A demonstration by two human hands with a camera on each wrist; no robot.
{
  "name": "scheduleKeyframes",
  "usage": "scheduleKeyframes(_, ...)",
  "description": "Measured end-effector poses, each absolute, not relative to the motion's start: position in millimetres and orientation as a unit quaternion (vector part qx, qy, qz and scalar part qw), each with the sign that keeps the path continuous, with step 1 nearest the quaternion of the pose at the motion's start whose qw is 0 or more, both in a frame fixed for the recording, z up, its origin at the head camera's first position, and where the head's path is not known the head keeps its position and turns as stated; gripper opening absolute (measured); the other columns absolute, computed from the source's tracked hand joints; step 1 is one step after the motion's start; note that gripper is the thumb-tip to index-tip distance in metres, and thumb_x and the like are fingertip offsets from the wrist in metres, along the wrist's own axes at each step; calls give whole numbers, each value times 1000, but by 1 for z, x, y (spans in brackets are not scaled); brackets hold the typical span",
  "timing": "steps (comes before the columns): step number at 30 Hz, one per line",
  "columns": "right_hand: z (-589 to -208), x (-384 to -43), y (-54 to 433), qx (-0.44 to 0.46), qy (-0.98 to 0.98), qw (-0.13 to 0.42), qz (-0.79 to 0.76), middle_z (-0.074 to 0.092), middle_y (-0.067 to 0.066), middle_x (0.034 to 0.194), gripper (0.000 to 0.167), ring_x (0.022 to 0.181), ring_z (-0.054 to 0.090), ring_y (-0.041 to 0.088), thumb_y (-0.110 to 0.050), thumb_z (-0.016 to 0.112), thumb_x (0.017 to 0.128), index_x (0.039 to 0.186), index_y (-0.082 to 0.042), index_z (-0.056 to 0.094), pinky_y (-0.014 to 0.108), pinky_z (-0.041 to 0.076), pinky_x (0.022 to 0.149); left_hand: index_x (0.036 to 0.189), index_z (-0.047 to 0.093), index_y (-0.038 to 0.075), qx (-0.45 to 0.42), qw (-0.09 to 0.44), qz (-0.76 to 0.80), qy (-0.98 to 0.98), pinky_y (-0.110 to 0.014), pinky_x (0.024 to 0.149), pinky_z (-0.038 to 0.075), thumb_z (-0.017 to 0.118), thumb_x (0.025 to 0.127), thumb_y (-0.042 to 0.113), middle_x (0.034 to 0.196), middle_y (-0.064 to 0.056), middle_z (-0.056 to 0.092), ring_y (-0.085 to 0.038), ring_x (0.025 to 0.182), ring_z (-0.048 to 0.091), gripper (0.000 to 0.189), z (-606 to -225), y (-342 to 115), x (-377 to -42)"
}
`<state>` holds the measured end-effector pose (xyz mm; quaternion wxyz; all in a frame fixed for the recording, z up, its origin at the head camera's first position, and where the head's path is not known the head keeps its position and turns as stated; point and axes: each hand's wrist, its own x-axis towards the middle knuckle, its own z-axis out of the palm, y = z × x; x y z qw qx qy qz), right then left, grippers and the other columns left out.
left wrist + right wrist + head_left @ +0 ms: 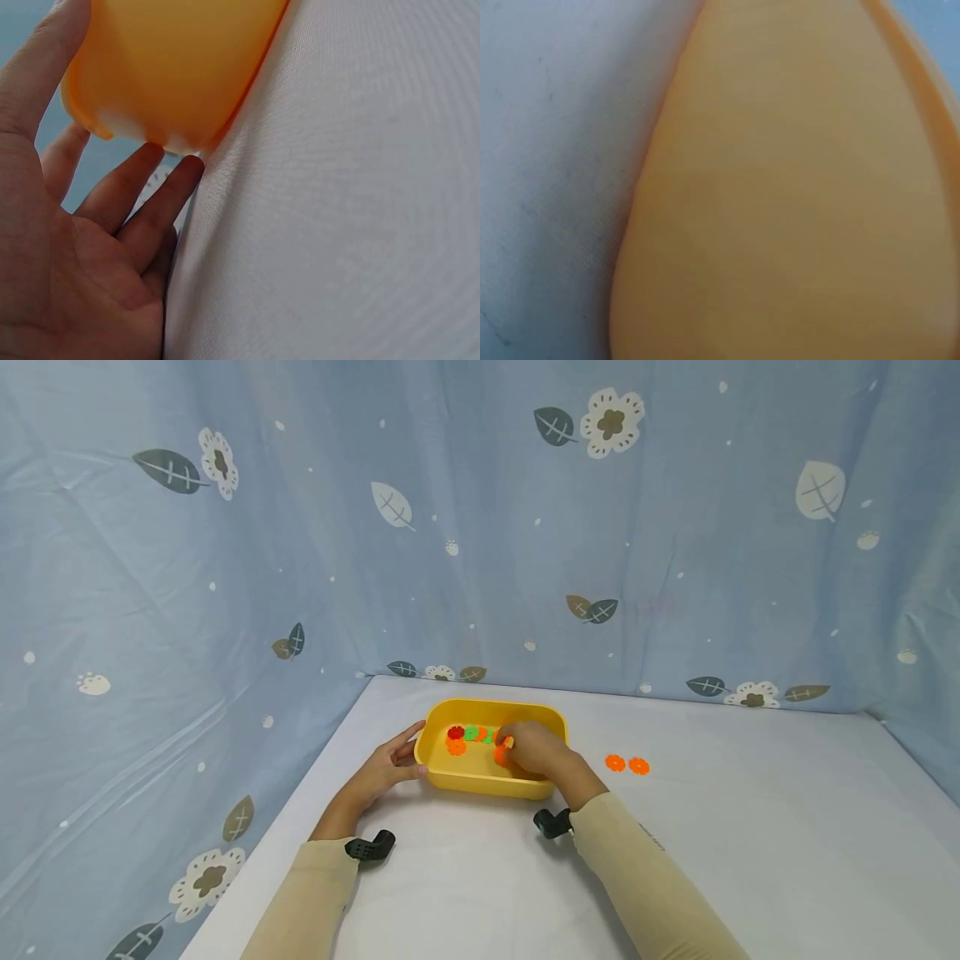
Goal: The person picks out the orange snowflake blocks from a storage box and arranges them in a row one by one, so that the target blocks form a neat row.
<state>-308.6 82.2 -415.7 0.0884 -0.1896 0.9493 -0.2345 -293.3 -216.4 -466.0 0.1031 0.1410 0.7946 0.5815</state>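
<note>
A yellow plastic bin [468, 782] stands on the white-covered table. My left hand [382, 770] holds its left end, thumb at the front wall and fingers along the side; in the left wrist view several fingertips [193, 166] meet the bin's wall [180, 67]. Inside the bin, my right hand [534, 747] reaches down with curled fingers and pinches a small orange piece [509, 742]. Left of it lie flower-shaped plastic discs: a red disc [455, 732], a green disc [471, 733] and an orange disc [456, 747]. The right wrist view shows only the bin's outer wall [780, 187].
Two orange flower-shaped discs [627, 764] lie on the table [750, 827] to the right of the bin. A blue patterned curtain [495, 527] hangs behind the table and along its left side. Each wrist carries a black camera [371, 846].
</note>
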Motion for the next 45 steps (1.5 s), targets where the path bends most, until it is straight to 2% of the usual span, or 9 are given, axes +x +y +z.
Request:
scheduleKeyframes(7, -406, -307, 86, -188, 939, 97, -271, 64, 2, 104, 28, 92, 56, 20, -7, 63, 92, 119, -15, 69, 36, 49, 87, 154, 31, 32, 133, 92, 575, 802, -52, 109, 30, 77, 85, 22, 147, -11, 45, -30, 133, 45, 84, -466, -216, -294)
scheduleKeyframes(15, -400, -308, 94, -208, 929, 92, -292, 64, 0, 88, 26, 81, 59, 16, -5, 66, 92, 117, -9, 67, 30, 52, 73, 153, 31, 33, 124, 91, 573, 805, -53, 109, 30, 78, 84, 22, 147, -10, 45, -30, 133, 44, 84, -467, -217, -295)
scheduleKeyframes(20, -395, -308, 103, -214, 926, 75, -301, 65, -1, 87, 26, 79, 60, 15, -4, 66, 91, 117, -7, 67, 29, 52, 71, 154, 30, 33, 128, 95, 574, 803, -54, 110, 27, 78, 85, 23, 148, -11, 44, -30, 134, 43, 85, -467, -217, -295)
scheduleKeyframes(25, -387, -304, 111, -198, 925, 74, -316, 65, 2, 91, 27, 83, 63, 23, -5, 66, 92, 119, -8, 67, 28, 54, 66, 156, 26, 28, 134, 109, 574, 801, -55, 111, 24, 74, 88, 17, 150, -14, 39, -32, 136, 40, 84, -460, -216, -291)
scheduleKeyframes(30, -384, -303, 123, -188, 919, 73, -338, 65, 2, 94, 27, 89, 64, 27, -8, 67, 92, 119, -10, 67, 29, 55, 70, 157, 23, 19, 137, 114, 567, 804, -53, 110, 28, 72, 89, 13, 150, -18, 38, -35, 135, 40, 84, -448, -212, -284)
scheduleKeyframes(40, -383, -304, 153, -160, 920, 59, -353, 65, 5, 97, 29, 87, 59, 22, -15, 66, 93, 122, -13, 67, 34, 53, 76, 155, 27, 28, 139, 92, 578, 799, -53, 110, 29, 74, 87, 15, 148, -13, 42, -32, 133, 44, 84, -471, -220, -296)
scheduleKeyframes(45, -383, -303, 169, -147, 922, 53, -355, 65, 5, 93, 31, 87, 60, 28, -15, 66, 93, 123, -13, 66, 34, 51, 72, 154, 30, 29, 144, 90, 580, 797, -50, 109, 30, 76, 86, 18, 148, -12, 44, -30, 132, 46, 83, -469, -218, -296)
